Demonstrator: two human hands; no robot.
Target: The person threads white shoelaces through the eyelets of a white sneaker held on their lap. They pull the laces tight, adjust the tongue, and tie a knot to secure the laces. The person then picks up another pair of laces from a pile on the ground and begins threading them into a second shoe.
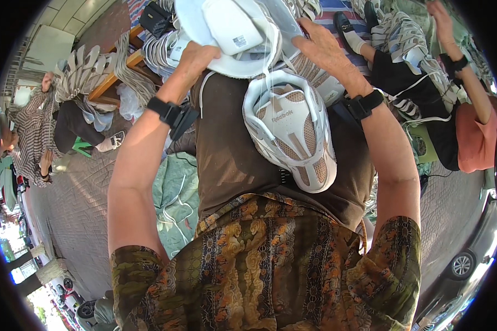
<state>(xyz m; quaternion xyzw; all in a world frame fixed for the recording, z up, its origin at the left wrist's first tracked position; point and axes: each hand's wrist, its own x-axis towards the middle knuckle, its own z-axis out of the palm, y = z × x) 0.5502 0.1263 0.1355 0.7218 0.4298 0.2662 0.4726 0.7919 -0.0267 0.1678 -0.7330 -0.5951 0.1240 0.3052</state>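
A pale grey-white shoe upper point(243, 65) is spread open at the top of the view, its inner side and padded tongue point(232, 27) turned toward me. My left hand point(196, 59) is closed on its near left edge. At its right edge, my right hand point(327, 48) grips with thumb and fingers, partly hidden by the upper. A white lace point(271, 47) hangs across the upper. Below it, a second shoe upper point(290, 129), white with beige mesh, lies on my thighs with its toe toward me. Black straps with small devices circle both my wrists.
Stacked shoe uppers point(159, 55) rest by a wooden bench point(109, 85) at left, near a seated person in stripes point(32, 129). At right another person in a salmon top point(475, 138) sits among more uppers. Green cloth point(176, 187) lies beside my left leg; a parked car point(464, 270) stands lower right.
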